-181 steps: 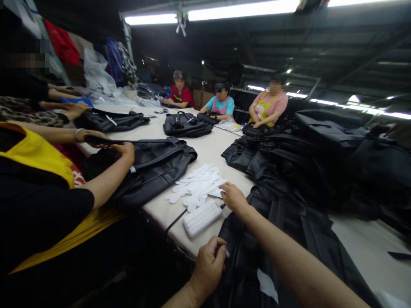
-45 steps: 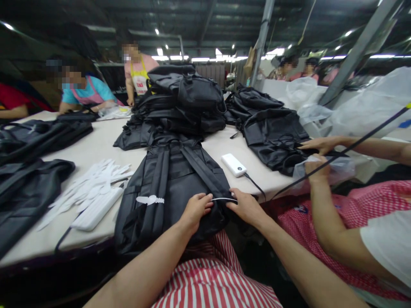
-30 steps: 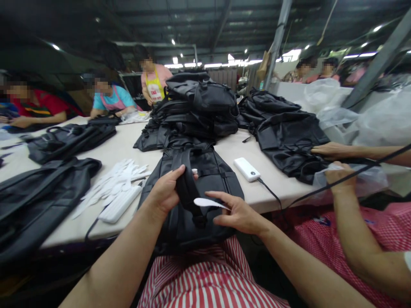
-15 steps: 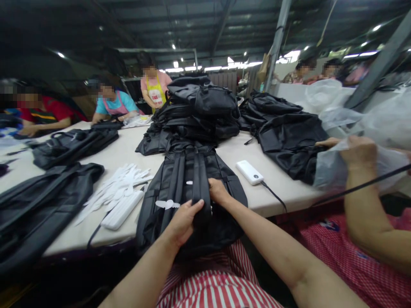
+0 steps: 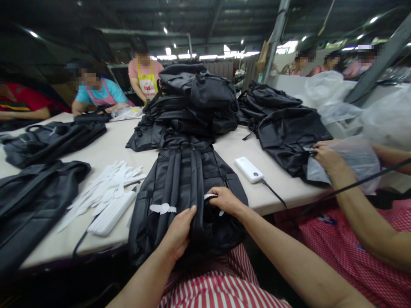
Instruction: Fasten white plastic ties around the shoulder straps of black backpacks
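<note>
A white strip is pinched by the right hand, a black backpack pressed by the open left hand, with threading seemingly next.

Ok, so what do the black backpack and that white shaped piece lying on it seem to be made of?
The black backpack looks like a synthetic fabric, possibly coated nylon or faux leather, with a soft sheen along its straps and folds. The white shaped piece looks like thin, matte plastic or foam sheet, flat and smooth; can't tell which from here.
</note>
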`<state>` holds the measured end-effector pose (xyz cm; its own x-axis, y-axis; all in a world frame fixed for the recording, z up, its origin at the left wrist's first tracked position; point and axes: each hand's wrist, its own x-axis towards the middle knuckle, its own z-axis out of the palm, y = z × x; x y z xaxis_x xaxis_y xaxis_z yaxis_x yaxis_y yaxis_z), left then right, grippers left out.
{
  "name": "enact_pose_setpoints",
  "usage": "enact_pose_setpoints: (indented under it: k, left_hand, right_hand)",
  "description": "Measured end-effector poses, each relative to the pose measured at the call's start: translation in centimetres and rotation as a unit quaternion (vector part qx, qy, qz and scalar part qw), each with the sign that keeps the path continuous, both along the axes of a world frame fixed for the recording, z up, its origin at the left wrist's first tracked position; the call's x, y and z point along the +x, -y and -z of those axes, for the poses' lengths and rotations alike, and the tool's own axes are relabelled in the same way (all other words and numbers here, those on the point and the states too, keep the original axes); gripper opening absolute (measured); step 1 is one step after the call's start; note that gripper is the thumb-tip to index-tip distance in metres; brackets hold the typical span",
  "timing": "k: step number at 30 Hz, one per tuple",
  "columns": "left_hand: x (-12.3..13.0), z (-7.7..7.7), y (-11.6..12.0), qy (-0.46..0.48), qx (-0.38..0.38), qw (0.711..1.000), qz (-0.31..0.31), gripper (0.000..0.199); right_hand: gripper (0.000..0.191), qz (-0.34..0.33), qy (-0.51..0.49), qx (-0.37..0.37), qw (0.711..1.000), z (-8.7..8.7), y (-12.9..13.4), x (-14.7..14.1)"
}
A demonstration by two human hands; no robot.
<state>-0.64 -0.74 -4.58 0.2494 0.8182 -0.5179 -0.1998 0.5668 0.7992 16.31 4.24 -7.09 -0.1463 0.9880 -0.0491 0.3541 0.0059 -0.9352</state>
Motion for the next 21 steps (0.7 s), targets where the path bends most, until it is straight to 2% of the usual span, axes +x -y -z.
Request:
enact_pose_setpoints:
  k: [4,8,10,13,16,21]
  left_hand:
    - [-0.2,0.3,1.1,-0.027,0.051,0.997,0.047,0.038]
    - [0.5,-0.3,1.8,0.044,0.059,0.996,0.047,0.034]
    - [1.0,-0.7,1.5,0.086,0.050,0.994,0.042,0.033]
    - [1.4,-1.1,0.9,0.124,0.024,0.992,0.026,0.030]
    - [0.8,-0.7,0.7,0.126,-0.015,0.992,0.013,0.029]
    - [0.4,0.2,1.7,0.123,-0.045,0.990,0.047,0.031]
  right_hand:
    - [0.020,0.033,0.071,0.070,0.994,0.2,0.6,0.0]
    - [0.019,0.098,0.061,0.082,0.990,0.5,0.7,-0.5]
    - [0.020,0.092,-0.002,0.063,0.994,0.6,0.8,-0.8]
    - [0.021,0.046,-0.107,0.024,0.993,0.3,1.4,-1.1]
    - [0.021,0.016,-0.145,-0.017,0.989,-0.4,2.6,-1.2]
    - [0.028,0.064,-0.177,-0.135,0.973,-1.6,4.1,-1.2]
